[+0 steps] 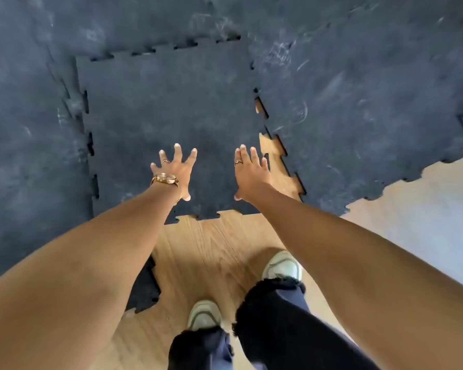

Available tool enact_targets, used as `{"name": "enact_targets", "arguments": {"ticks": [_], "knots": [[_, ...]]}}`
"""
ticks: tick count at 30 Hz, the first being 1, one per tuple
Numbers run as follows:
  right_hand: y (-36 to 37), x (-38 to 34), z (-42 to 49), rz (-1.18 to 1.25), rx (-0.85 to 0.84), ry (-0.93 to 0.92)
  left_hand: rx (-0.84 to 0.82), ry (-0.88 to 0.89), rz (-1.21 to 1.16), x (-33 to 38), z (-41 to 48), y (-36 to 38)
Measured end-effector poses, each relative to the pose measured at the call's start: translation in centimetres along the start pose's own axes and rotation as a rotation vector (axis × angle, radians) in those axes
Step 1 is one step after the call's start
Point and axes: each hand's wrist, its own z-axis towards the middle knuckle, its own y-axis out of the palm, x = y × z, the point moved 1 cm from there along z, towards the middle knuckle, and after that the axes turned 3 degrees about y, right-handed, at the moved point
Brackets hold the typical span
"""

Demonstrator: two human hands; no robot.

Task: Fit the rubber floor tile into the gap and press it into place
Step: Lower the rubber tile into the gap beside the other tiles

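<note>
A dark rubber floor tile (169, 110) with jigsaw edges lies in the gap between laid tiles. Its far and left edges sit close against the neighbours, with small dark slits showing. Along its right edge a wedge of bare wood (274, 158) shows, widening toward me. My left hand (175, 173), wearing a watch and ring, is spread with fingers apart over the tile's near part. My right hand (247, 173) is spread near the tile's right edge. Neither hand holds anything; whether the palms touch the tile I cannot tell.
Scuffed dark rubber tiles (358, 89) cover the floor at the left, far side and right. Bare wooden floor (211, 249) lies near me, where my two white shoes (281, 265) stand. Another tile's toothed edge (145, 287) lies at the lower left.
</note>
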Motion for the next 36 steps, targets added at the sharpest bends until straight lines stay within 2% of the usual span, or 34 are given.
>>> {"name": "enact_targets", "arguments": {"ticks": [6,10,14,16,20,22,27,31,33,36], "knots": [[3.6,-4.2,7.1,0.013,0.02,0.091,0.081,0.001,-0.085,-0.6,6.2,6.1],[5.7,-5.2,8.3,0.062,0.108,0.206,0.157,0.035,-0.102,-1.4,8.0,8.0],[5.6,-5.1,8.1,0.084,0.086,0.191,0.166,0.021,-0.093,-1.0,7.5,7.7],[5.5,-4.8,8.1,0.105,0.119,0.183,0.221,0.034,-0.097,-1.1,7.6,7.6],[5.8,-4.2,6.8,0.197,0.139,0.152,0.208,0.057,-0.125,-1.3,7.2,7.7],[7.2,-3.7,5.1,0.29,0.187,0.231,0.206,0.066,-0.131,-1.5,6.8,7.5],[11.0,-4.2,2.1,0.539,0.235,0.565,0.227,0.079,-0.139,-1.5,6.7,7.8],[12.2,-5.2,2.7,0.559,0.303,0.609,0.263,0.069,-0.175,-1.9,6.8,8.0],[13.3,-5.2,2.3,0.603,0.332,0.652,0.337,0.083,-0.168,-3.1,6.2,8.6],[13.7,-5.6,1.4,0.774,0.326,0.786,0.706,0.04,-0.166,-7.0,4.8,11.0]]}}
